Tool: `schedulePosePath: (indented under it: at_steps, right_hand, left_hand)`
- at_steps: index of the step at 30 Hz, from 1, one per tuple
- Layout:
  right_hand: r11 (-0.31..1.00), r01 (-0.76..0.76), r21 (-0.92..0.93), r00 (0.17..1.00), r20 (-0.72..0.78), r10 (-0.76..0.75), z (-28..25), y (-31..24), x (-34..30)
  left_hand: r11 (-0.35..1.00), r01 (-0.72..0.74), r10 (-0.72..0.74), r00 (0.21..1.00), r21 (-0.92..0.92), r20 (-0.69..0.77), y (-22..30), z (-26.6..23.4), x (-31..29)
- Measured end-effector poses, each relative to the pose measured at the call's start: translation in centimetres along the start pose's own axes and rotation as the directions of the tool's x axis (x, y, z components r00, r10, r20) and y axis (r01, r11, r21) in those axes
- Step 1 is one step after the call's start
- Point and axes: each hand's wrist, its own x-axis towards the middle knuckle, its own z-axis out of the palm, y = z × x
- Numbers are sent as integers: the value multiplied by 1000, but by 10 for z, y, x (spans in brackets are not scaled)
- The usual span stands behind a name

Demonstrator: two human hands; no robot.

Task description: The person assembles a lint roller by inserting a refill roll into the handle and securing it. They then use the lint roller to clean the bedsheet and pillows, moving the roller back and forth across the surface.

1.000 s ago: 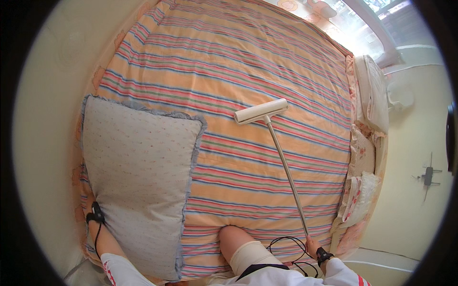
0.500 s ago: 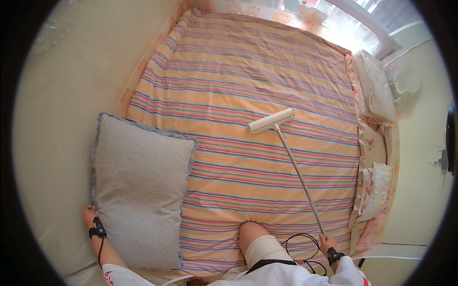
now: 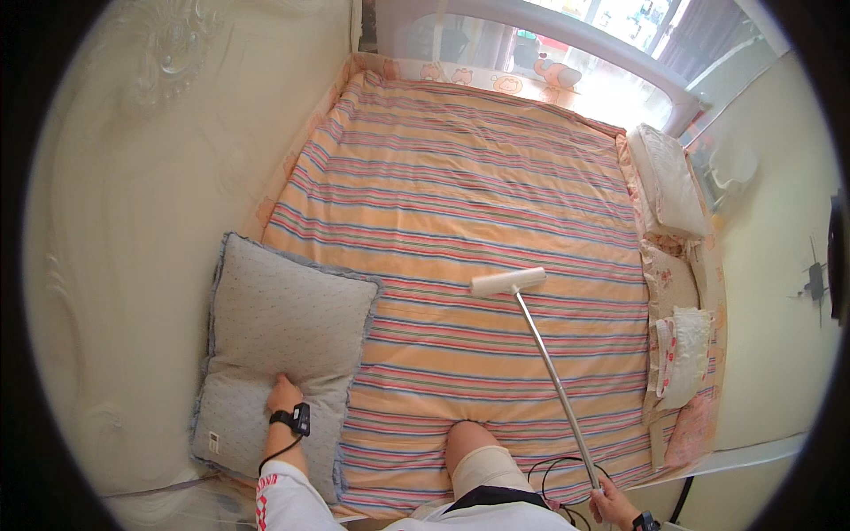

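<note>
My right hand (image 3: 613,504) is wrapped round the lower end of a long metal pole, the handle of a lint roller (image 3: 553,376). The white roller head (image 3: 509,281) is over the middle of an orange striped bed sheet (image 3: 460,203); whether it touches the cloth is hard to tell. On the left, my left hand (image 3: 283,395) is closed in a fist and presses into a grey pillow (image 3: 288,314) with a ruffled edge, denting it. Nothing shows in that fist, though its fingers are partly hidden.
My bare knee (image 3: 469,438) rests on the bed's near edge. Folded pillows (image 3: 668,181) and small cloths (image 3: 682,358) line the right side. A pale wall (image 3: 133,265) bounds the left, a clear-panelled rail (image 3: 549,44) the far end. A black cable (image 3: 542,469) loops beside my right hand.
My left hand has moved from the pillow's left edge onto its middle. The roller head has come nearer to me, with my right hand still round the pole. My view has shifted.
</note>
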Motion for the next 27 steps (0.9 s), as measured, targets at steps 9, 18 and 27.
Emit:
schedulePosePath:
  at_steps: [9,18,27]
  right_hand:
    - [982,46,186,999,-28,-41,42,-206,153]
    - [919,387,76,907,-208,-365,-3,-521,451]
    - [872,490,-16,790,-415,-451,6,-628,558]
  left_hand:
    - [973,75,-89,995,220,53,25,73,117]
    - [945,92,-86,996,315,-33,53,61,108]
    - [955,8,-9,1000,295,0,58,55,110]
